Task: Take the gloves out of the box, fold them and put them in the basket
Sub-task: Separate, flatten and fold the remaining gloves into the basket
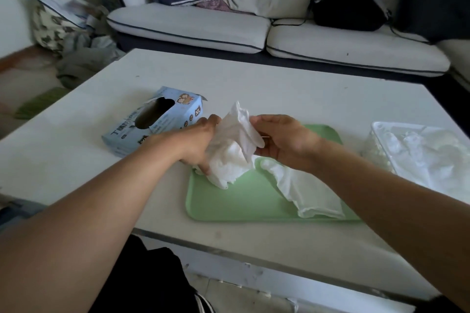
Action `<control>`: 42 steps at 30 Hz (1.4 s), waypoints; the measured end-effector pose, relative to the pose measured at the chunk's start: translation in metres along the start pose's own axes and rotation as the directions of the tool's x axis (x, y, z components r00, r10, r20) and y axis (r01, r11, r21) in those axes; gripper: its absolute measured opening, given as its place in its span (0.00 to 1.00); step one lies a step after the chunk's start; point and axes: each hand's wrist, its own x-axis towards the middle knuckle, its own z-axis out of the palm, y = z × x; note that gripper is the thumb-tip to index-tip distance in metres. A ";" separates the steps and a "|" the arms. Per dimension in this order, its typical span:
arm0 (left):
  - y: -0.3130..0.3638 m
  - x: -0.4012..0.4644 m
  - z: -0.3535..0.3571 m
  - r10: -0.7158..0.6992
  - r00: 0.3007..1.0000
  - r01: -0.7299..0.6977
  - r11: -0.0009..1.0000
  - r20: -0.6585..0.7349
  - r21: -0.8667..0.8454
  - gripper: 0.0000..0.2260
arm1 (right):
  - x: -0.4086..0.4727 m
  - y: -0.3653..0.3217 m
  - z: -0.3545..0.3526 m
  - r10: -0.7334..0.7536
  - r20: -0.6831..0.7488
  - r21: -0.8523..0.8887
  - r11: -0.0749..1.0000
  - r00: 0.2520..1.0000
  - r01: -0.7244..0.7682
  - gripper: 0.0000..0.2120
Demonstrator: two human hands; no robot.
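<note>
Both forearms reach out over the counter (254, 89) edge, and the left hand (201, 142) and right hand (282, 142) each pinch a bunched white glove (234, 145) above the green tray (229, 206). A second glove (305, 190) lies flat on that tray under the right wrist. The box (155, 122) sits just left; the clear basket (419, 152) of gloves stands well right. The thin glove could cling to itself and fold crooked, or the right wrist could drag the loose one off.
</note>
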 end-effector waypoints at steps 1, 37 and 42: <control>0.000 0.001 -0.001 0.005 1.000 -0.005 1.000 -0.010 -0.004 0.47 | -0.001 -0.008 -0.003 0.000 0.010 0.054 0.999 1.000 0.000 0.18; 0.151 -0.021 -0.030 0.270 0.953 -0.258 0.476 -0.139 -0.841 0.15 | -0.111 -0.055 -0.124 0.013 0.008 -0.074 0.997 1.000 -0.013 0.08; 0.143 -0.024 -0.028 0.317 0.920 -0.026 0.637 0.231 -0.771 0.10 | -0.096 -0.040 -0.124 0.169 0.061 -0.361 0.923 0.984 -0.136 0.17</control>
